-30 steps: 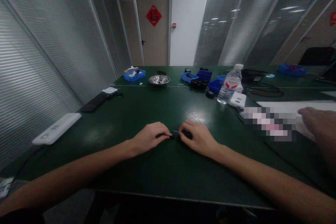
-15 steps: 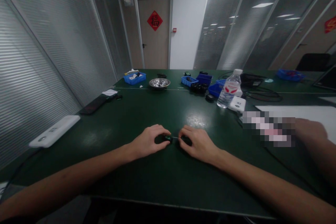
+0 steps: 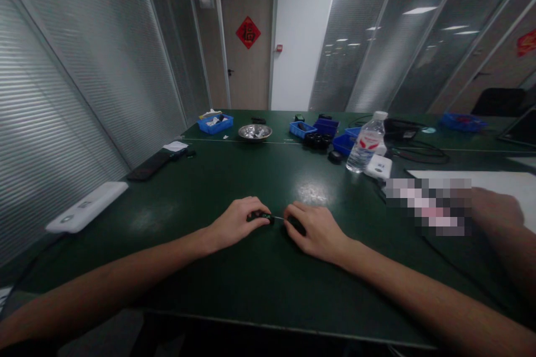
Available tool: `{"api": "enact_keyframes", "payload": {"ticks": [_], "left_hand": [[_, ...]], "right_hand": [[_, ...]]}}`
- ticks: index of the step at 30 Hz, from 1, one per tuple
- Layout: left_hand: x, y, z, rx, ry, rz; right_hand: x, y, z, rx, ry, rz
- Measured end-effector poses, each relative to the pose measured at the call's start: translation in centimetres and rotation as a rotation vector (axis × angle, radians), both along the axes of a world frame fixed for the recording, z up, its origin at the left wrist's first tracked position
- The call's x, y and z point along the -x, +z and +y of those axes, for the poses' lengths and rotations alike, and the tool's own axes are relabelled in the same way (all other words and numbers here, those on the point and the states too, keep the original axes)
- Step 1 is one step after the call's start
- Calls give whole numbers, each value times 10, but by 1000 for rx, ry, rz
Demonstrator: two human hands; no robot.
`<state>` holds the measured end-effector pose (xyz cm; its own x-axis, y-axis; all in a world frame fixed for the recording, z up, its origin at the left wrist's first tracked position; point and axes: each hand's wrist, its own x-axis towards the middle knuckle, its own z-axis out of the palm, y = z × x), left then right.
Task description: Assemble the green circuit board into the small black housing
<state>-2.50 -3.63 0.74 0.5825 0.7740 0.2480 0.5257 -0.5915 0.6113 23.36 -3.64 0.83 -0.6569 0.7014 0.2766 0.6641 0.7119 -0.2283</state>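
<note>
My left hand (image 3: 238, 223) pinches a small dark part with green spots (image 3: 267, 217) between thumb and fingers, just above or on the green table (image 3: 259, 284). What exactly this part is, I cannot make out. Closed around a black handle, my right hand (image 3: 317, 228) holds a screwdriver (image 3: 297, 225). Its thin metal shaft points left, with the tip at or close to the dark part. Whether the tip touches is too small to tell.
A metal bowl (image 3: 255, 133) with small pieces and a blue tray (image 3: 215, 124) stand at the back. Toward the right are a water bottle (image 3: 363, 148), blue bins (image 3: 326, 125) and a white device (image 3: 378, 167). Another person's hand (image 3: 496, 212) works at far right. A white power bank-like box (image 3: 87, 206) lies left.
The dark part has turned slightly in my left hand, and more of it shows between thumb and fingers. My right hand with the screwdriver has hardly moved.
</note>
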Motion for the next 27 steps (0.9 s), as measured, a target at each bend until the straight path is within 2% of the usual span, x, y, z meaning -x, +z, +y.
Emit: {"api": "enact_keyframes", "payload": {"ticks": [20, 27], "left_hand": [[-1, 3, -3, -27, -39, -25], [0, 3, -2, 30, -50, -56]], "right_hand": [[0, 1, -2, -13, 41, -44], [0, 2, -2, 9, 37, -32]]}}
